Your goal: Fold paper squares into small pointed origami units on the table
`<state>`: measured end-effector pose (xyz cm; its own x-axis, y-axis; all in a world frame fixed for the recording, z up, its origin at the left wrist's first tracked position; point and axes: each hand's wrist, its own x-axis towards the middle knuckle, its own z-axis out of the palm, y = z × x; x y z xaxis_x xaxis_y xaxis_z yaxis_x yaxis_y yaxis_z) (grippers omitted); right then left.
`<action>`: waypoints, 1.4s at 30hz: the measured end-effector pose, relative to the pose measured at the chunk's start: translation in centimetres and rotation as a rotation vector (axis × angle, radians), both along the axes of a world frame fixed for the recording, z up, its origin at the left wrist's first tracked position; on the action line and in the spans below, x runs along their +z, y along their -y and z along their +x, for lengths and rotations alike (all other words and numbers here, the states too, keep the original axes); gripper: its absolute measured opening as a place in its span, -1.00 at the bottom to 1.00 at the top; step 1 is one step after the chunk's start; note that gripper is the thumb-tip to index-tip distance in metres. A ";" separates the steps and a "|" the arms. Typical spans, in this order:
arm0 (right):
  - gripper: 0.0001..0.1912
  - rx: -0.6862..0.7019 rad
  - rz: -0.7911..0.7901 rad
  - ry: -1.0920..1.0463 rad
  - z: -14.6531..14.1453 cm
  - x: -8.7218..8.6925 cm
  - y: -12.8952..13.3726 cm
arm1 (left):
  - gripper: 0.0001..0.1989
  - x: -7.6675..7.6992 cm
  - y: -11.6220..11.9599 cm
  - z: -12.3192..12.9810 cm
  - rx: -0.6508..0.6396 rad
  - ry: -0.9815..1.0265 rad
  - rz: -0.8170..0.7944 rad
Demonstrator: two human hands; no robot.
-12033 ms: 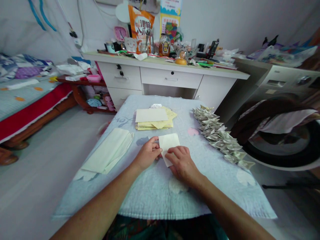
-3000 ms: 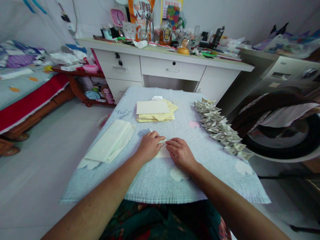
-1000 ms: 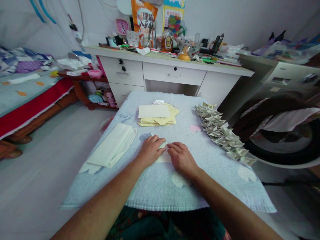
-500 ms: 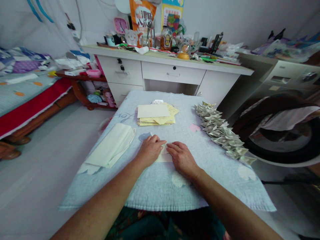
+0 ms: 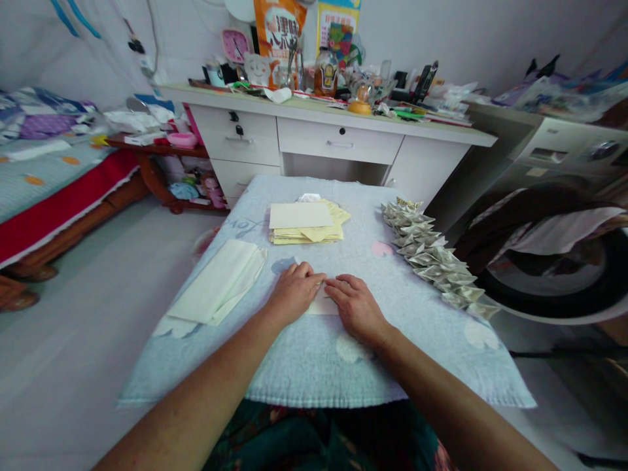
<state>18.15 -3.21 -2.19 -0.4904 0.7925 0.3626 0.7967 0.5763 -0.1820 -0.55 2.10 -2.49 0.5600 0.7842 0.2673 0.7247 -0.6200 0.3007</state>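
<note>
Pale walls (image 5: 441, 39) back the room, with a bed (image 5: 53, 222) at left, a white drawer unit (image 5: 314, 137) crowded with small items (image 5: 326, 75) at the far side, and a grey washing machine (image 5: 564, 157) at right. Between them stands the light blue, cloth-covered desk (image 5: 314, 373). Grey folded-paper pieces (image 5: 434, 258) form a long row on its right side; a folded pale sheet (image 5: 216, 284) lies on its left, and a stack of yellowish paper (image 5: 307, 233) sits toward the far edge. Near the middle, the left hand (image 5: 297, 291) rests with bent fingers on a small cream paper (image 5: 322, 306) lying on the desk. The right hand (image 5: 357, 306) covers the paper's right part, fingers extended and close together. Whether either hand grips it, I cannot tell.
</note>
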 end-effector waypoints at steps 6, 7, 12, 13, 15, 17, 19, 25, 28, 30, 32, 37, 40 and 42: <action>-0.68 -0.021 -0.008 0.017 0.0 -0.1 0.1 | -0.67 -0.1 0.0 -0.1 -0.002 0.003 -0.002; -0.68 -0.026 -0.010 0.021 0.0 0.0 0.1 | -0.67 -0.1 0.0 -0.1 0.000 0.001 -0.001; -0.68 -0.031 -0.025 0.028 0.1 0.1 0.2 | -0.70 0.1 0.1 -0.1 0.001 -0.038 0.005; -0.68 -0.031 -0.029 0.027 0.1 0.1 0.2 | -0.70 0.2 0.1 -0.1 0.001 -0.044 0.004; -0.67 -0.034 -0.035 0.024 0.2 -0.1 0.2 | -0.71 0.2 0.1 -0.1 -0.002 -0.051 0.008; -0.66 -0.041 -0.040 0.020 0.2 -0.2 0.2 | -0.70 0.2 0.1 -0.1 -0.006 -0.058 0.017; -0.66 -0.047 -0.044 0.017 0.2 -0.1 0.2 | -0.69 0.3 0.1 -0.1 -0.010 -0.062 0.027; -0.67 -0.017 -0.061 0.033 0.7 0.6 0.5 | -0.69 0.5 0.2 -0.1 -0.017 -0.093 0.030; -0.67 0.024 -0.061 0.051 1.5 0.9 0.9 | -0.69 0.5 0.2 -0.1 -0.012 -0.118 0.035; -0.66 0.050 -0.066 0.072 2.1 1.1 1.3 | -0.69 0.4 0.2 -0.1 -0.006 -0.126 0.032; -0.66 0.071 -0.073 0.098 2.8 1.4 1.7 | -0.69 0.4 0.1 -0.1 -0.001 -0.131 0.024; -0.67 0.131 -0.101 0.145 4.1 2.8 3.1 | -0.70 0.4 0.1 -0.1 0.007 -0.128 -0.002; -0.73 0.158 -0.123 0.159 4.7 3.7 3.9 | -0.69 0.3 0.0 -0.1 0.004 -0.111 -0.003; -0.79 0.179 -0.144 0.151 5.0 4.4 4.2 | -0.69 0.1 0.0 -0.1 0.004 -0.102 0.003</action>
<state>23.14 -7.44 2.17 -0.6670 0.7266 0.1648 0.7090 0.6870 -0.1594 -0.62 2.11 -2.35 0.5814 0.7858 0.2112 0.7538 -0.6179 0.2238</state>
